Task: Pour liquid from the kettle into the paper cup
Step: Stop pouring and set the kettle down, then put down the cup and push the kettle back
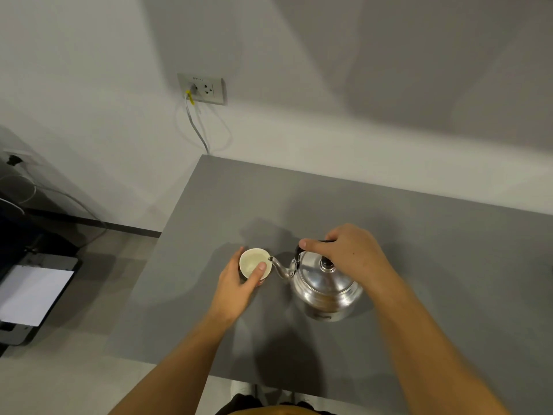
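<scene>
A white paper cup stands on the grey table, and my left hand wraps around it, thumb on the near rim. To its right is a shiny metal kettle with a black lid knob. Its thin spout tip reaches the cup's right rim. My right hand is closed on the kettle's black handle above the lid. The kettle leans slightly toward the cup, its base close to the tabletop. No stream of liquid is visible.
The table's left edge runs just left of the cup, with floor below. A wall socket with a cable hangs behind the table's far left corner. A printer with white paper sits on the floor at the left.
</scene>
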